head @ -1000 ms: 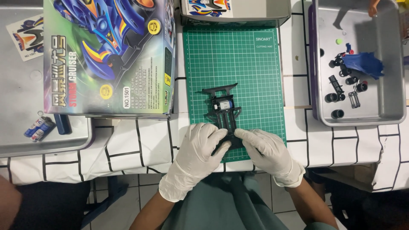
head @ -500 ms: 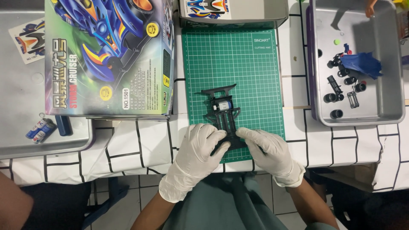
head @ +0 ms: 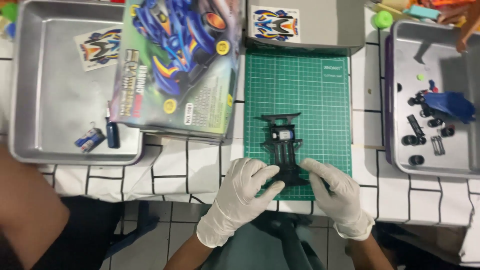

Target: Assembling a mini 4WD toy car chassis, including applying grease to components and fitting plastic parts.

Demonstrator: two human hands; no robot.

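Both gloved hands, left hand (head: pixel 240 197) and right hand (head: pixel 336 192), pinch the black plastic toy-car chassis (head: pixel 284 150) at its near end, lower centre on green cutting mat (head: pixel 320 90). Looks like chassis assembly; next likely needs wheels from grey metal tray (head: pixel 400 100), right.

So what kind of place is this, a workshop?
Likely a hobby model-building table: a green cutting mat, a toy car kit box, and metal trays of small parts.

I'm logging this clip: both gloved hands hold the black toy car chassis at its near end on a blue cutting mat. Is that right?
Not quite. The cutting mat is green, not blue, as the head view shows. The rest stands: the left hand and right hand, both in white gloves, hold the black toy car chassis at its near end on that mat.
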